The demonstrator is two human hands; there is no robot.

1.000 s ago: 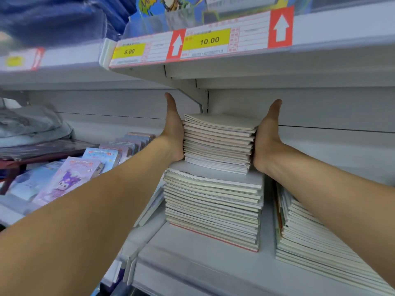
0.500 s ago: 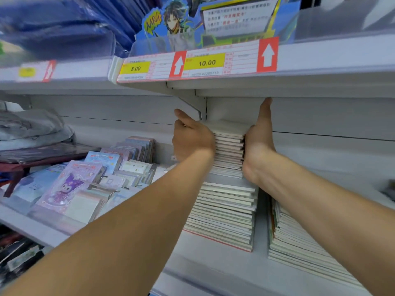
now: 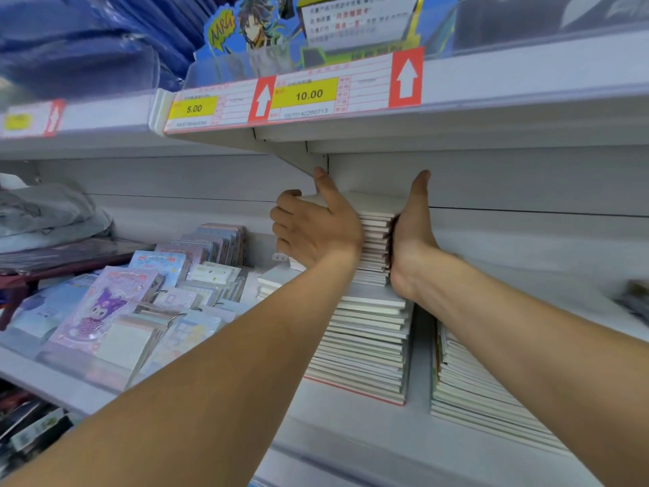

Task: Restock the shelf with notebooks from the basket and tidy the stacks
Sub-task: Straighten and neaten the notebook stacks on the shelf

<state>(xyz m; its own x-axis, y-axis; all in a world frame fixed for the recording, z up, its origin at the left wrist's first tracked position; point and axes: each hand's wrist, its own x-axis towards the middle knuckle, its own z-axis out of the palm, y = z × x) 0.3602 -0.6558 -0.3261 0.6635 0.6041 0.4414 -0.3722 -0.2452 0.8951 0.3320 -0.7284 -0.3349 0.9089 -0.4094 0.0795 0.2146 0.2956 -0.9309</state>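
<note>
Left hand curls around the upper batch of thin white-edged notebooks atop the taller white shelf stack; right hand presses flat. Uneven squeezing could topple them sideways.

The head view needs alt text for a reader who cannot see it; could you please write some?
Two bare hands, left hand and right hand, squeeze the small upper notebook stack from both sides atop a taller stack on a white shelf, beneath yellow price tags.
</note>
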